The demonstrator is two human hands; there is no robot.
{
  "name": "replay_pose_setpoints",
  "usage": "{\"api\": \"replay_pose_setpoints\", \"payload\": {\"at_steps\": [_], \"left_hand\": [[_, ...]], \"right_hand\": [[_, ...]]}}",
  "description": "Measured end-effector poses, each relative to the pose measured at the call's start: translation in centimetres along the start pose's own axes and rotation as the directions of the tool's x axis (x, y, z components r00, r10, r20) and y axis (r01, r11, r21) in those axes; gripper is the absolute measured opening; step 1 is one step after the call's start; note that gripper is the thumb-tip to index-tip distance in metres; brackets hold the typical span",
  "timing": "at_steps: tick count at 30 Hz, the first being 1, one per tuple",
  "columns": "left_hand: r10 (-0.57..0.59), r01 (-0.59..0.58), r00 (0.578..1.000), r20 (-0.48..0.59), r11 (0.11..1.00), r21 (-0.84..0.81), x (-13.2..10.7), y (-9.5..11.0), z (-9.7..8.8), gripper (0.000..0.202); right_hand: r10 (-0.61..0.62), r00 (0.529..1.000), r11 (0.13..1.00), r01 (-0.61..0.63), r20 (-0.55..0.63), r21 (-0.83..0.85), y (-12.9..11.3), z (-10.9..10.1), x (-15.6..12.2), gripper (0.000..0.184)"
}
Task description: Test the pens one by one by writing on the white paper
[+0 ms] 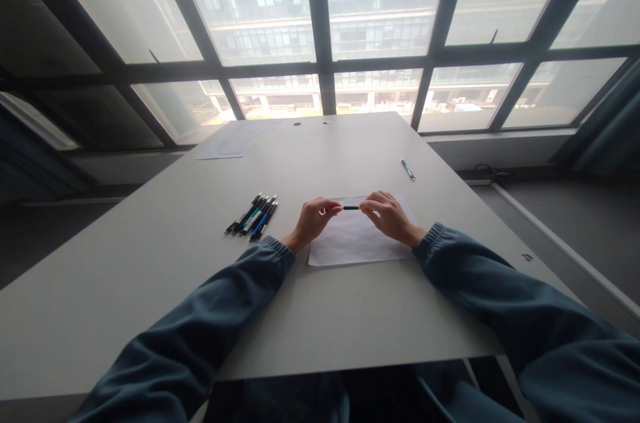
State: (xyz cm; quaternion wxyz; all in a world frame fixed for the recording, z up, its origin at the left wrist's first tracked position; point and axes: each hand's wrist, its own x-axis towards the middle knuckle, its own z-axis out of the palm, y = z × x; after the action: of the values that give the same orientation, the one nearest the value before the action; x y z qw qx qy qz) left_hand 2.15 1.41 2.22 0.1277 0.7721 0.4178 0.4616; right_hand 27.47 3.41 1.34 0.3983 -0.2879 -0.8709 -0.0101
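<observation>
The head view shows the left hand (314, 218) and right hand (390, 215) meeting above a white sheet (357, 246) on the worktop (150, 290). Each pinches one end of a slim dark pen (351, 208) held level between them, the fingers of both closed on it (a yellow band shows near the right). It looks like a two-handed grip on the barrel, so any twist or pull would call for both ends held firm. A row of pens (253, 216) lies to the left, and a lone pen (408, 170) lies farther off to the right.

One camera, worn on the head, looks forward and down across the table (150, 263) toward the windows (380, 10). The left hand (313, 220) and right hand (391, 216) lie close below it, mid-frame.
</observation>
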Motion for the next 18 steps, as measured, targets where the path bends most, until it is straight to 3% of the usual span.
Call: {"api": "replay_pose_setpoints", "payload": {"at_steps": [7, 18], "left_hand": [[-0.014, 0.009, 0.998, -0.055, 0.997, -0.080, 0.11, 0.06, 0.33, 0.016], [-0.034, 0.033, 0.998, -0.049, 0.999, -0.028, 0.01, 0.26, 0.21, 0.018]], "right_hand": [[0.025, 1.000, 1.000, -0.025, -0.007, -0.012, 0.09, 0.16, -0.03, 0.012], [-0.014, 0.997, 1.000, 0.014, -0.074, -0.006, 0.01, 0.08, 0.05, 0.012]]}}
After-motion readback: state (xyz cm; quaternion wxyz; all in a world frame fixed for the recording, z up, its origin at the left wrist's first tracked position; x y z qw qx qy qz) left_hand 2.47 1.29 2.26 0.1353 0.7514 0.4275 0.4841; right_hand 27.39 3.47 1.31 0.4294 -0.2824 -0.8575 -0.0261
